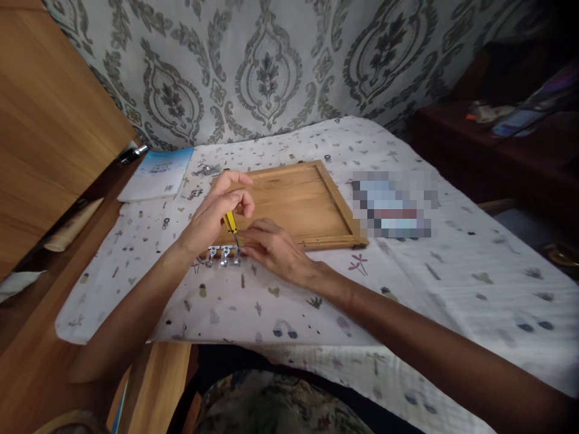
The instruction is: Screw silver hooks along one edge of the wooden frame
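Screw-driving, it seems | left hand grips yellow screwdriver; right hand curls near its tip, hold unclear | hook rail just below them, at wooden panel's edge | next turn probably wants steady pressure

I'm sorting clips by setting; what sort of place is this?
Probably a room in a home: there's a printed cloth over the work surface, a book, and an ornate patterned backdrop.

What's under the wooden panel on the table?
White patterned cloth shows beyond the far, right and near edges of the wooden panel, so it likely continues beneath. Anything directly underneath is covered, and the left hand hides its left edge.
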{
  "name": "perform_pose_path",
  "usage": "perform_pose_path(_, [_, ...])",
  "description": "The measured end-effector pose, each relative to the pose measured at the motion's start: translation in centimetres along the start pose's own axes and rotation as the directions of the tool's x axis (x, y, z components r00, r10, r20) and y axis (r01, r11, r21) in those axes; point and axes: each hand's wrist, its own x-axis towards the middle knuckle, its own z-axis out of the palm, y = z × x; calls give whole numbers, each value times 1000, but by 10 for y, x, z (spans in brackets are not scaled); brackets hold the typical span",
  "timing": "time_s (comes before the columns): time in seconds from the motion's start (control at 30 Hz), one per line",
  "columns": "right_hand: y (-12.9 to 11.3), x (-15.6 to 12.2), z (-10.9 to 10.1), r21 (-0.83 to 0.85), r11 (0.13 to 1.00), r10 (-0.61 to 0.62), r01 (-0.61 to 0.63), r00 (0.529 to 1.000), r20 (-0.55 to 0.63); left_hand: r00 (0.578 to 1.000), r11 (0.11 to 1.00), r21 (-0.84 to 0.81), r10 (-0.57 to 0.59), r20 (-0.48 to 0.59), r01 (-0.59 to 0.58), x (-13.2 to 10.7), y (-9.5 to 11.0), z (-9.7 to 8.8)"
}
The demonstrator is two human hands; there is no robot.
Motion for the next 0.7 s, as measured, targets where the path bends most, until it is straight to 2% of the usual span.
perform_pose_path(0.1, [-8, 16, -3, 197, 977, 76, -81, 996, 36, 1000, 998, 54, 21, 10, -22, 0, -3, -6])
perform_pose_path(0.2, [-11, 27, -3, 315, 934, 154, -169, 986, 70, 1000, 991, 129, 25, -4, -24, -2, -1, -7])
perform_pose_path(0.33, [-8, 29, 2, 334, 923, 198, -193, 980, 19, 977, 971, 236, 96, -188, -50, -12, 7, 6])
perform_pose_path(0.4, [-8, 27, 4, 327, 929, 189, -174, 982, -13, 949, 978, 188, 138, -284, -85, -17, 9, 17])
perform_pose_path(0.5, [-7, 25, 4, 316, 935, 175, -161, 985, -14, 918, 990, 45, 141, -371, -134, -17, 6, 31])
perform_pose_path(0.6, [-3, 18, 1, 272, 948, 164, -166, 986, 28, 878, 985, -56, 117, -464, -161, -10, 2, 37])
perform_pose_path(0.7, [2, 7, -2, 144, 978, 149, -153, 988, 39, 841, 977, -111, 96, -533, -182, 0, 0, 40])
